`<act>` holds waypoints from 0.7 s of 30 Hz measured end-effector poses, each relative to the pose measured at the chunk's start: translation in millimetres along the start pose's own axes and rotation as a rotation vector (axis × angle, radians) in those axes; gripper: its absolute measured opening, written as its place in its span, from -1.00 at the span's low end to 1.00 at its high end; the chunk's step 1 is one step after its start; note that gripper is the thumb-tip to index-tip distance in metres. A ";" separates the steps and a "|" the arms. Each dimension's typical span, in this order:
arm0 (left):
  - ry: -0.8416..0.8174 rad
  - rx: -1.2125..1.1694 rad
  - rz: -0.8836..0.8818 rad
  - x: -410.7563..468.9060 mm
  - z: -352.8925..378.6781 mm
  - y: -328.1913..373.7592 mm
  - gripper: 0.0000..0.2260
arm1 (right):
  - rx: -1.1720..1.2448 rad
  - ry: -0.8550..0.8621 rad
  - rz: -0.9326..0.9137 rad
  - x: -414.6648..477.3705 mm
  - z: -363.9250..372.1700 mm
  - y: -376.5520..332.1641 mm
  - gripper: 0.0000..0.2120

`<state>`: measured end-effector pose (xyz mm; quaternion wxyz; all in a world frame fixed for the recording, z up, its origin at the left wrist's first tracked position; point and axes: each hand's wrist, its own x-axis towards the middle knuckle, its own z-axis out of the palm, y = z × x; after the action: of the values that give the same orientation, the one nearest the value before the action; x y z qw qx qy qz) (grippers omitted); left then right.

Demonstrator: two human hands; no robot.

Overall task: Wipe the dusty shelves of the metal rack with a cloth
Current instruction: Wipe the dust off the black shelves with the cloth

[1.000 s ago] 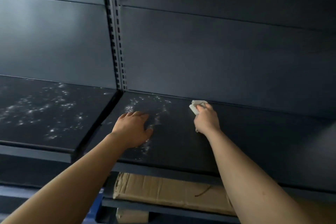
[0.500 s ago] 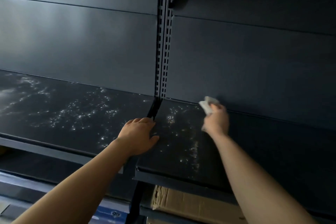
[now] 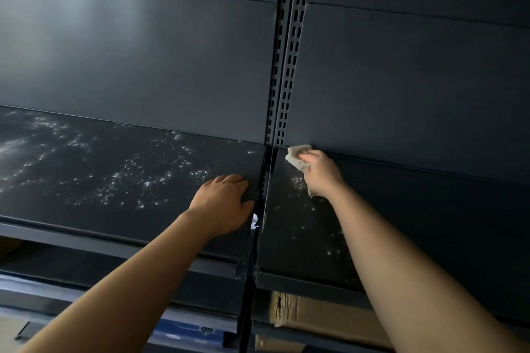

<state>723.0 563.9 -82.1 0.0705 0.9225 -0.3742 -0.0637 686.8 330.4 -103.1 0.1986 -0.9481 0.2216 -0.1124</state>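
Note:
Two dark metal shelves meet at a slotted upright point(image 3: 285, 66). The left shelf point(image 3: 86, 180) is speckled with white dust. The right shelf point(image 3: 292, 243) carries fainter dust near its left edge. My right hand point(image 3: 321, 173) is shut on a pale cloth point(image 3: 296, 155), pressed into the back left corner of the right shelf by the upright. My left hand point(image 3: 222, 205) lies flat, palm down, fingers apart, on the right end of the left shelf, beside the gap between the shelves.
A dark back panel point(image 3: 143, 51) rises behind both shelves. Below the right shelf lies a cardboard box point(image 3: 324, 315). A blue item point(image 3: 189, 329) sits on a lower level at the left. A small white scrap point(image 3: 254, 222) shows in the gap.
The view has swung left. My right hand slid the cloth left along the back edge to the corner at the upright. My left hand moved from the right shelf onto the left one.

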 end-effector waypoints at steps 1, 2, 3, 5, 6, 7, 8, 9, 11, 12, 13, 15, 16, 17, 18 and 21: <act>0.000 0.003 0.008 -1.7 0.1 -2.2 -0.51 | 0.027 -0.015 -0.036 -3.0 0.8 -8.5 -0.56; 0.001 0.007 0.016 -3.7 0.2 -4.1 -0.51 | 0.056 -0.032 -0.058 -7.9 1.0 -16.9 -0.56; -0.001 0.009 0.023 -5.8 -0.1 -5.4 -0.51 | 0.085 -0.055 -0.072 -14.9 0.5 -24.8 -0.55; -0.006 0.010 0.039 -10.5 -1.2 -6.6 -0.52 | 0.143 -0.099 -0.084 -30.5 -0.1 -37.2 -0.54; -0.009 0.008 0.050 -13.1 -1.9 -6.7 -0.53 | 0.181 -0.124 -0.078 -38.6 -1.0 -40.9 -0.54; -0.014 0.006 0.059 -15.8 -2.3 -6.9 -0.54 | 0.222 -0.152 -0.060 -47.0 -3.4 -42.9 -0.54; -0.020 0.005 0.068 -18.3 -2.7 -7.6 -0.54 | 0.266 -0.177 -0.033 -54.9 -7.1 -43.3 -0.54; -0.025 0.007 0.075 -20.8 -3.1 -8.7 -0.54 | 0.313 -0.195 0.004 -61.9 -13.0 -41.8 -0.56; -0.030 0.011 0.085 -25.7 -3.7 -11.6 -0.53 | 0.422 -0.145 0.089 -73.4 -30.1 -36.1 -0.63; -0.029 0.011 0.091 -28.3 -4.2 -13.1 -0.53 | 0.470 -0.070 0.131 -77.5 -39.9 -29.8 -0.67; -0.029 0.009 0.096 -31.2 -4.8 -14.3 -0.53 | 0.488 0.029 0.166 -81.2 -49.5 -22.2 -0.72; -0.031 0.004 0.104 -37.5 -5.5 -15.7 -0.55 | 0.402 0.166 0.261 -88.2 -61.5 -4.2 -0.77; -0.033 0.005 0.110 -40.9 -5.3 -16.1 -0.56 | 0.344 0.175 0.326 -91.5 -61.3 5.0 -0.77; -0.034 0.008 0.118 -44.0 -5.0 -16.5 -0.56 | 0.288 0.158 0.378 -94.6 -56.9 13.2 -0.74; -0.036 0.009 0.126 -46.6 -4.5 -16.9 -0.55 | 0.209 0.137 0.392 -97.6 -49.5 19.3 -0.70; -0.034 -0.003 0.140 -52.2 -3.7 -18.5 -0.55 | 0.037 0.119 0.250 -102.9 -25.2 12.5 -0.60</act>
<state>699.1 613.8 -78.4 0.0698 0.8927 -0.4390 -0.0748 584.4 359.7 -98.7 0.2150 -0.9009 0.3472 -0.1470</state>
